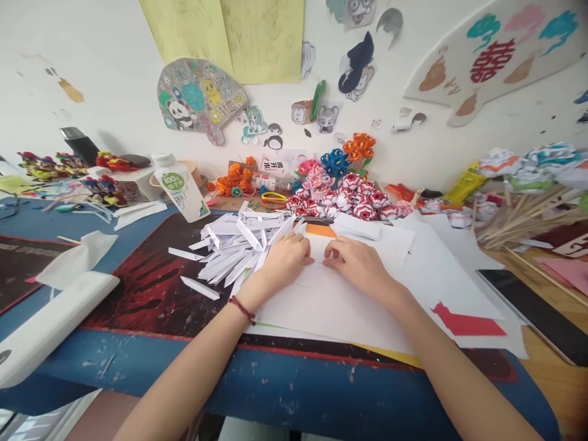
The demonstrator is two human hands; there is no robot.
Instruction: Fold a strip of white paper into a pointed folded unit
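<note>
The small white paper piece is lying flat on the stack of white sheets right in front of you, and you are pressing it down from both sides. In the head view, your left hand is resting palm down with its fingertips curled onto the left edge of the piece — pinching or creasing it against the sheets rather than lifting it. Your right hand is doing the same from the other side, its fingers bent onto the right edge, just apart from the left fingertips. Neither hand is clenched into a fist; both are pressing on the paper. A red cord bracelet is sitting on your left wrist.

Just beside your left hand a heap of folded white paper strips is spreading over the dark red mat. Beyond the heap a white drink bottle is leaning. Behind your hands a cluster of red-and-white paper flowers is lying near the wall — with orange paper flowers and blue ones standing up behind it. A red paper scrap is lying on the sheets near your right forearm, and a bundle of wooden sticks is lying to the far right.
</note>
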